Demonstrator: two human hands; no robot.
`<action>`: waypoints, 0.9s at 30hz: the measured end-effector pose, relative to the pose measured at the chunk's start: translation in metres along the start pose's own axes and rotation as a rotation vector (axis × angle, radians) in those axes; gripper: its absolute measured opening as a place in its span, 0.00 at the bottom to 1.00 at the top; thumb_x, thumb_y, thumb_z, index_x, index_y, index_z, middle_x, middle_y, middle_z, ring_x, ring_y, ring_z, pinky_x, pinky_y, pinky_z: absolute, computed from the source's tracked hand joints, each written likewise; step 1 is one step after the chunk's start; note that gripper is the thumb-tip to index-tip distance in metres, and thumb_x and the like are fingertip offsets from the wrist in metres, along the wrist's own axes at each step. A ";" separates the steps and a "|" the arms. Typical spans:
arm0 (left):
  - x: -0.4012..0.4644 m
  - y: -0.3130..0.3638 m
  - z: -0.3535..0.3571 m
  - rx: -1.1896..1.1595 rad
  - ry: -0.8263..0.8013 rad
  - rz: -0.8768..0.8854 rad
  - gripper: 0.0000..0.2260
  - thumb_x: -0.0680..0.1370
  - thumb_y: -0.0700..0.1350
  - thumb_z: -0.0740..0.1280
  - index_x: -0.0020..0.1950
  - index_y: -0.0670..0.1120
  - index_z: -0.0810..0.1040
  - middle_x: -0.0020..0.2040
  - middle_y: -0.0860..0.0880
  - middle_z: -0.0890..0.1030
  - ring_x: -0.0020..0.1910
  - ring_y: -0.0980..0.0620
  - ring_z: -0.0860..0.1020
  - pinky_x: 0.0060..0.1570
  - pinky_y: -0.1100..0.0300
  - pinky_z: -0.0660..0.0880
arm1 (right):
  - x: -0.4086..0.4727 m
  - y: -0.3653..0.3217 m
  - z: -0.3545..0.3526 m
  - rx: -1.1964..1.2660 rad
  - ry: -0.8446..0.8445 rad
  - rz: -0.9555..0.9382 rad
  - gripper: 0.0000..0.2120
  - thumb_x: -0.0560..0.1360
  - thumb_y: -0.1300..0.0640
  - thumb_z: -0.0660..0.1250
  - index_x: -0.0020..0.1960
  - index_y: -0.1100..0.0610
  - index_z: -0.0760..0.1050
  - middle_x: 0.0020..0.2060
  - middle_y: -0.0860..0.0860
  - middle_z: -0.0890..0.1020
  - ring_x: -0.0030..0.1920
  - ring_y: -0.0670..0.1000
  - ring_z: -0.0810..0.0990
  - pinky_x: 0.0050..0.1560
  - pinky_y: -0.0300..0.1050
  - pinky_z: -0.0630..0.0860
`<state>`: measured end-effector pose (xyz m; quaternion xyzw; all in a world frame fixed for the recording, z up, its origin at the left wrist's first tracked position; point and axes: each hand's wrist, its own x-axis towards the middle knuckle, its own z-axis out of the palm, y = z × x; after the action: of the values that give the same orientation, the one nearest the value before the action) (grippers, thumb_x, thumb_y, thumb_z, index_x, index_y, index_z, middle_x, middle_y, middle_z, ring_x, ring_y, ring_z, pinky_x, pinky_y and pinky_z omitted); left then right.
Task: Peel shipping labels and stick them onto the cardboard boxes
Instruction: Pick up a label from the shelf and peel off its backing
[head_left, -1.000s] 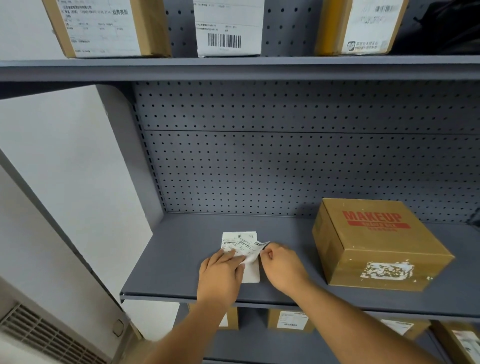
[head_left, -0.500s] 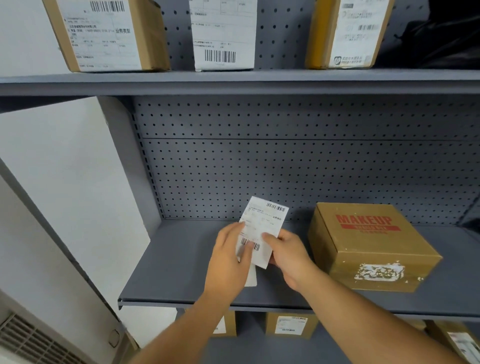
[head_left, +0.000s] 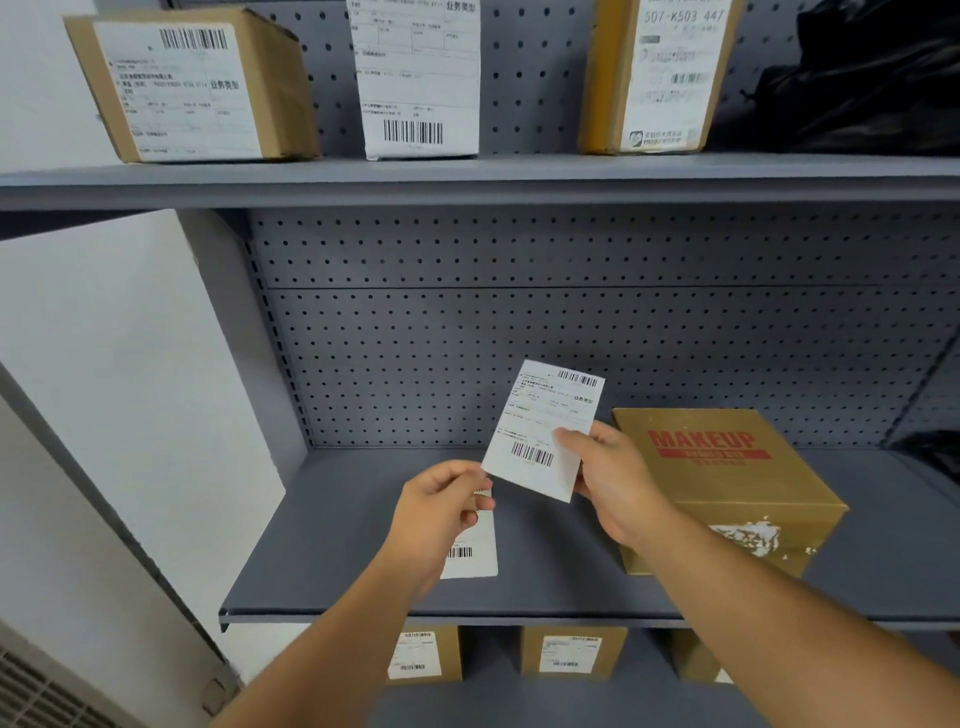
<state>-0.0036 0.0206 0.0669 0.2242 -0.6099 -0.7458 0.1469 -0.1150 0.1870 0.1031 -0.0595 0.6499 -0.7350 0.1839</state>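
Observation:
A white shipping label (head_left: 540, 431) with two barcodes is held upright above the grey middle shelf (head_left: 332, 561). My right hand (head_left: 608, 473) grips its right edge, thumb on the front. My left hand (head_left: 441, 509) pinches its lower left corner with curled fingers. Under my left hand, another white label sheet (head_left: 470, 556) lies flat on the shelf, partly hidden. To the right stands a brown cardboard box (head_left: 727, 499) printed MAKEUP in red, with torn white label remains on its front face.
The upper shelf (head_left: 467, 176) carries three labelled boxes and a black bag (head_left: 852, 78) at the right. Labelled boxes (head_left: 571, 652) stand on the shelf below. A perforated back panel (head_left: 519, 332) closes the rear; a white wall is at the left.
Both hands lifted the label off the shelf and raised it upright. My left hand slid from the label's face to its lower left corner. The view tilted upward.

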 end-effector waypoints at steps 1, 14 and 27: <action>0.000 0.001 0.001 -0.015 -0.007 0.002 0.05 0.78 0.39 0.70 0.49 0.40 0.86 0.51 0.39 0.87 0.40 0.49 0.82 0.47 0.52 0.74 | 0.000 -0.001 -0.002 -0.003 -0.002 -0.007 0.11 0.82 0.62 0.65 0.62 0.57 0.82 0.57 0.51 0.87 0.56 0.54 0.86 0.57 0.53 0.82; 0.001 0.003 0.005 -0.009 -0.108 -0.015 0.06 0.79 0.35 0.69 0.49 0.37 0.86 0.41 0.43 0.86 0.40 0.51 0.83 0.49 0.54 0.76 | 0.004 0.000 -0.011 -0.076 0.000 -0.028 0.12 0.81 0.62 0.66 0.60 0.54 0.84 0.56 0.49 0.88 0.56 0.52 0.86 0.62 0.55 0.80; -0.001 0.015 0.016 -0.004 -0.154 0.027 0.06 0.80 0.36 0.69 0.50 0.38 0.87 0.39 0.46 0.85 0.39 0.52 0.83 0.49 0.54 0.75 | 0.006 0.005 0.003 -0.592 0.112 -0.224 0.22 0.72 0.52 0.77 0.62 0.49 0.73 0.55 0.47 0.78 0.53 0.46 0.80 0.54 0.43 0.77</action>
<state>-0.0119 0.0314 0.0843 0.1574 -0.6208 -0.7601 0.1101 -0.1181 0.1817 0.0975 -0.1409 0.8340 -0.5319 0.0405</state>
